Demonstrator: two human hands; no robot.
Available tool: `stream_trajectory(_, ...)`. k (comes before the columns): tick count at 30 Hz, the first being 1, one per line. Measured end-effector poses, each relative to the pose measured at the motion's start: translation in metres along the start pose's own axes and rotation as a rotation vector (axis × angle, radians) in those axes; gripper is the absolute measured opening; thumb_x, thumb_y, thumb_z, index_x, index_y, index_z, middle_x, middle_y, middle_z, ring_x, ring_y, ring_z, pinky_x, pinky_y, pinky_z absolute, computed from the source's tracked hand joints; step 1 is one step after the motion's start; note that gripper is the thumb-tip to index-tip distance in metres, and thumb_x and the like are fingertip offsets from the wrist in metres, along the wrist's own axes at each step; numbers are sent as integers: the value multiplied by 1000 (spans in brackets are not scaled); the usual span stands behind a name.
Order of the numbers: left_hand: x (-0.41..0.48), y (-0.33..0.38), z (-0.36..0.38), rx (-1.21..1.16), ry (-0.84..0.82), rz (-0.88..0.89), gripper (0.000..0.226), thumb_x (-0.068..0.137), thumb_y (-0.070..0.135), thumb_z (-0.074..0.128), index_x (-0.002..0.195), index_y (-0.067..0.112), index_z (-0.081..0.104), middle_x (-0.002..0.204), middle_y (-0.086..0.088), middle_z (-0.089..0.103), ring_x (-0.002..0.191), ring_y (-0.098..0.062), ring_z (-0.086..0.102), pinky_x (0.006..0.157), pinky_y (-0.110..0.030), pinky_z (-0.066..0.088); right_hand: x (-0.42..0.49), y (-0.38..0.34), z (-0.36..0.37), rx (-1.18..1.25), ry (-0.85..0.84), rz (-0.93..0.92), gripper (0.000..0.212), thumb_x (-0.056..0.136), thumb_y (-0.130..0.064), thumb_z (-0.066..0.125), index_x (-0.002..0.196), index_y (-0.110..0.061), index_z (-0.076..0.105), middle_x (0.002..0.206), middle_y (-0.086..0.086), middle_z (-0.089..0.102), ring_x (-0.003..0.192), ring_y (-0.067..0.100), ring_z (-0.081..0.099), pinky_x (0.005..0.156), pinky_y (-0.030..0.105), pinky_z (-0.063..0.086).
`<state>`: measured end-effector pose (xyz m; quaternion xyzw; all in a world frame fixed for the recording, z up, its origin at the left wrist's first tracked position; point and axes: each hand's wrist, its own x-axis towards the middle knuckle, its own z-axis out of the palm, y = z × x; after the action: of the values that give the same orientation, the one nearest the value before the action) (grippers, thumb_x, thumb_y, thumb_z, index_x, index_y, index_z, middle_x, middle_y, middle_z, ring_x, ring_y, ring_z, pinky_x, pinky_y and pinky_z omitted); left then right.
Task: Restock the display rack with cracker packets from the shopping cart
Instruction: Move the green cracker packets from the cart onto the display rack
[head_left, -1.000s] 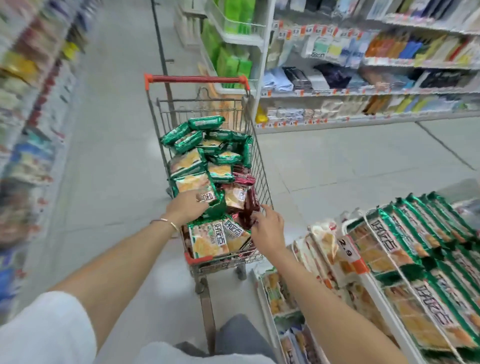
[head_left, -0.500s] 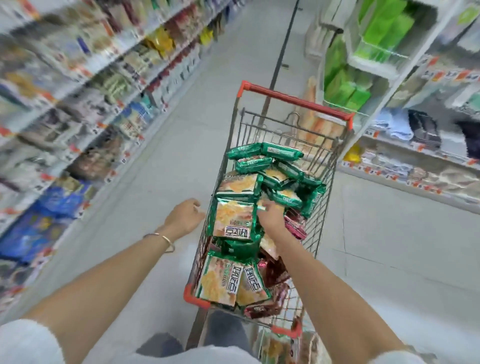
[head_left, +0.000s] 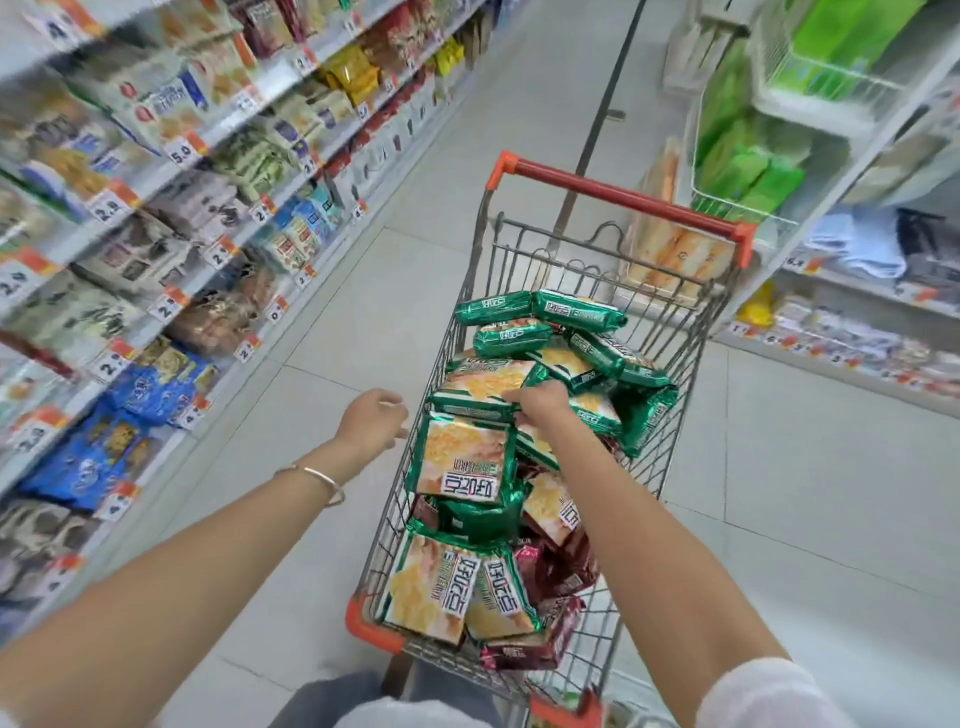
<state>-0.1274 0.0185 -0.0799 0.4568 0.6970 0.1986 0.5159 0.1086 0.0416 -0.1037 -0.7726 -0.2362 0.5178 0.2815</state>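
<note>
Packets of crackers (head_left: 462, 462) in green foil with yellow-orange picture fronts lie heaped in a wire shopping cart (head_left: 623, 200) with a red handle, filling it from the near end to the far, some flat, some on edge. A few dark red packets (head_left: 550, 571) sit low among them toward the near end. The right hand (head_left: 540, 402) reaches in from above, its grip closed over the edge of one flat green packet (head_left: 483, 384) on top of the heap, fingers bent down onto it. The left hand (head_left: 371, 421) hangs just outside the cart's left wall, grip slack, fingers loosely curled round nothing. A thin silver bangle (head_left: 317, 475) circles that wrist. The cart stands on a pale tiled floor (head_left: 779, 467) in an aisle. Blurred shelves (head_left: 156, 208) of snack bags with orange price tags run along the left. On the right a white wire basket (head_left: 737, 208) holds bright green packs (head_left: 748, 174).
</note>
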Motion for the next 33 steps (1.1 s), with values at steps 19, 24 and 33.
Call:
stream_trajectory(19,19,23,17,-320,-359,-314,18,58,-7,46,69,6,41,93,-17,62,60,-21,53,47,-28,46,9,81,-87,-116,2,-8,6,90,0,62,86,-3,66,77,8,64,70,25,59,67,36,50)
stream_trajectory(24,20,21,6,-348,-182,-300,24,77,-9,40,61,8,38,60,-7,52,40,-19,52,40,-19,42,30,105,-65,-28,63,307,44,101,-31,54,124,6,51,101,13,57,83,23,52,63,35,42)
stream_trajectory(33,14,22,5,-329,-242,-347,38,74,-1,48,107,-3,67,78,-11,73,61,-24,66,52,-30,56,35,129,-50,742,-141,423,60,85,-21,77,134,-19,43,140,26,45,86,20,69,50,23,55)
